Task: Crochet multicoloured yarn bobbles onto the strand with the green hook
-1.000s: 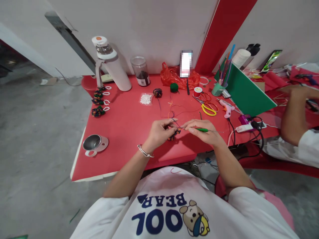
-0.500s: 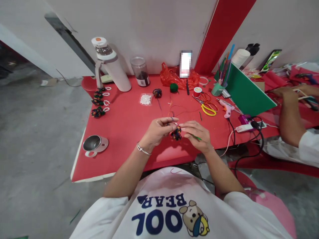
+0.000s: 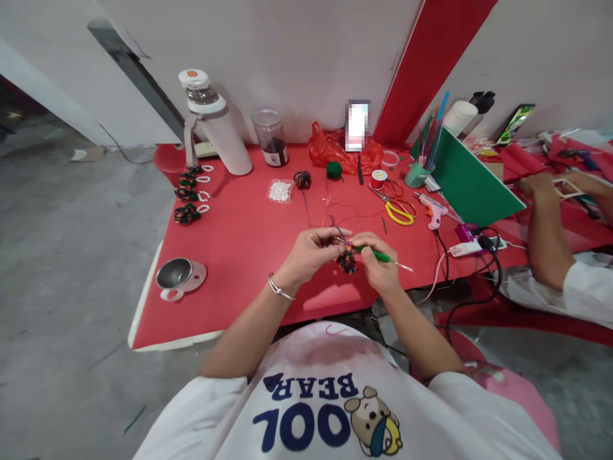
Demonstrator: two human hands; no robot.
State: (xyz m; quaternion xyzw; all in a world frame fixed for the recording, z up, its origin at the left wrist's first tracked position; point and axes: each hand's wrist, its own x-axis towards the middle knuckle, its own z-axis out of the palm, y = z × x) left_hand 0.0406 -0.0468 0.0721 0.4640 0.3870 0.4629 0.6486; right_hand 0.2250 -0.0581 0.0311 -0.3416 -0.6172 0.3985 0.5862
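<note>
Left hand [image 3: 311, 252] pinches the yarn piece [image 3: 347, 260], steadying it. Right hand [image 3: 379, 267] grips the hook [image 3: 382, 256] pencil-style, tip seemingly in the yarn, over the table [image 3: 230, 255].

We hold our left hand [image 3: 312, 253] and right hand [image 3: 380, 265] close together before our chest, knuckles up, fingertips almost touching. Each pinches thumb against forefinger, the remaining fingers curled in. Our bare forearms angle inward from bent elbows.
</note>
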